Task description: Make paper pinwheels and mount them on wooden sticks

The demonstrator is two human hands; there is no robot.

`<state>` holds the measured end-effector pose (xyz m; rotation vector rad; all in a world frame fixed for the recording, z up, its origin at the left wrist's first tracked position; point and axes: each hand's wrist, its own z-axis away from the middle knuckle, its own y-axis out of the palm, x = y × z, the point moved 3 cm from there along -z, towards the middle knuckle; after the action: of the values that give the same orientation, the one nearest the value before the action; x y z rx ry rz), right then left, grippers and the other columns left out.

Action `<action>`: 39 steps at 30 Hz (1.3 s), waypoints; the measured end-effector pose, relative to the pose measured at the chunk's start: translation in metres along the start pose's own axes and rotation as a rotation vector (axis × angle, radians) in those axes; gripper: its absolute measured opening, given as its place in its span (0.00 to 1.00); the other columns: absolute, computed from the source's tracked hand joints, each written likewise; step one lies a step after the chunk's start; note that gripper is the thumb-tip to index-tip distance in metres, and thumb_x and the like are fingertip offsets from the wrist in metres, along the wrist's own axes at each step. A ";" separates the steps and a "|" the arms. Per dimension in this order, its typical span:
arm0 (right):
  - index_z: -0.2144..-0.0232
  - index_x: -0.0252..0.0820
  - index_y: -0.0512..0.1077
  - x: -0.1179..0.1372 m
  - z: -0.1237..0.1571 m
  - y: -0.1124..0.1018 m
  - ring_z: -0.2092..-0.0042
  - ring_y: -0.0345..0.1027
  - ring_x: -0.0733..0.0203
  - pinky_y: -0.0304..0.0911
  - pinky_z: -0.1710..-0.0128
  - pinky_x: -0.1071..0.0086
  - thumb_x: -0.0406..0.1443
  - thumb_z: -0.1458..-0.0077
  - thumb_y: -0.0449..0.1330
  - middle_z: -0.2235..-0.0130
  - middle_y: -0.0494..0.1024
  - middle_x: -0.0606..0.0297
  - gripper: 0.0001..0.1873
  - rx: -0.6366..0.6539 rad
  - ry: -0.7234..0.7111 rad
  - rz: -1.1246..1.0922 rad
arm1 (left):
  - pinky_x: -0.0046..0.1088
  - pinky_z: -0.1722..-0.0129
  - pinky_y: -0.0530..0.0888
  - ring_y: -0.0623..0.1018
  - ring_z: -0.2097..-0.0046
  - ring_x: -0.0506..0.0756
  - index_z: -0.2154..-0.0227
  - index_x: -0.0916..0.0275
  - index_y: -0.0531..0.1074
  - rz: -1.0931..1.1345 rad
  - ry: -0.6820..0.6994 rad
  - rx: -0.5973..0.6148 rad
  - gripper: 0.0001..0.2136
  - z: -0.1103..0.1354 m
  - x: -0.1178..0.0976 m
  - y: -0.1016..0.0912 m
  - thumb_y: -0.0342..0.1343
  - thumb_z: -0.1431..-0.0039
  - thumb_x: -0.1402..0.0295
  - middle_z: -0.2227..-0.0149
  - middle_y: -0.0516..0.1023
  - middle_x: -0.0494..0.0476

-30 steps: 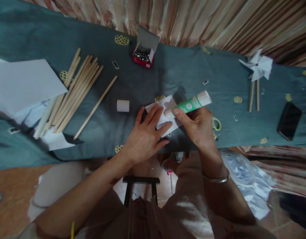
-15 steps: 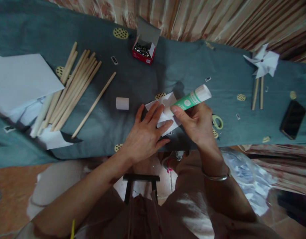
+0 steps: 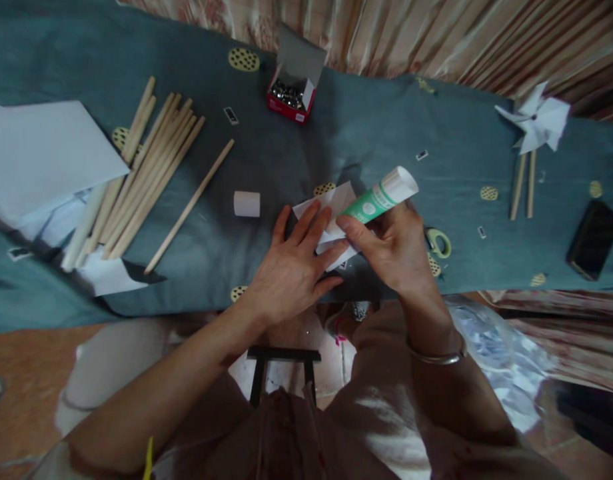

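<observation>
While pressing paper [image 3: 342, 193] near the front edge of the worktop [image 3: 376, 123] under left hand [image 3: 292, 270] with fingers spread, grips glue stick [image 3: 378, 201] (tilted over the paper) in right hand [image 3: 400, 253] with fingers curled round it; has white cylinder [image 3: 247, 204] to the left, red box [image 3: 284, 109] by the back edge.

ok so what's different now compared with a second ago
The right hand and the glue stick it grips have shifted slightly left over the folded paper, toward the left hand. Nothing was picked up or let go. The left hand still rests spread on the paper; the wooden sticks, open box and pinwheel stayed put.
</observation>
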<state>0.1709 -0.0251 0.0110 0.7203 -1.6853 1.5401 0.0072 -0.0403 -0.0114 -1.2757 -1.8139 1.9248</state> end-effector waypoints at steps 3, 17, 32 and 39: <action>0.72 0.46 0.71 0.003 0.001 -0.001 0.68 0.69 0.56 0.68 0.64 0.60 0.51 0.50 0.67 0.74 0.73 0.67 0.18 0.011 0.000 0.046 | 0.64 0.35 0.50 0.54 0.30 0.71 0.40 0.53 0.66 0.003 0.009 -0.008 0.25 0.001 0.000 0.000 0.58 0.38 0.55 0.31 0.56 0.66; 0.73 0.46 0.71 0.000 0.005 -0.007 0.70 0.68 0.57 0.68 0.63 0.59 0.52 0.51 0.68 0.75 0.73 0.67 0.19 0.018 0.015 0.068 | 0.64 0.35 0.49 0.53 0.30 0.72 0.42 0.51 0.68 0.010 0.010 0.000 0.23 0.002 0.001 0.001 0.58 0.39 0.55 0.30 0.55 0.63; 0.72 0.47 0.72 -0.007 0.002 -0.011 0.67 0.72 0.53 0.68 0.65 0.58 0.55 0.52 0.67 0.74 0.77 0.63 0.20 -0.073 -0.014 0.068 | 0.64 0.35 0.49 0.52 0.29 0.70 0.43 0.50 0.67 -0.005 0.005 0.002 0.23 0.002 0.002 0.002 0.59 0.40 0.55 0.30 0.55 0.61; 0.72 0.48 0.71 -0.009 -0.002 -0.006 0.63 0.73 0.51 0.68 0.62 0.58 0.54 0.51 0.67 0.72 0.77 0.63 0.19 -0.071 -0.020 0.025 | 0.64 0.35 0.48 0.51 0.29 0.70 0.43 0.50 0.68 0.003 0.006 -0.004 0.23 0.002 0.002 0.003 0.59 0.40 0.55 0.30 0.54 0.61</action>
<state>0.1816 -0.0248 0.0070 0.6821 -1.7609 1.4874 0.0060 -0.0410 -0.0150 -1.2846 -1.8146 1.9177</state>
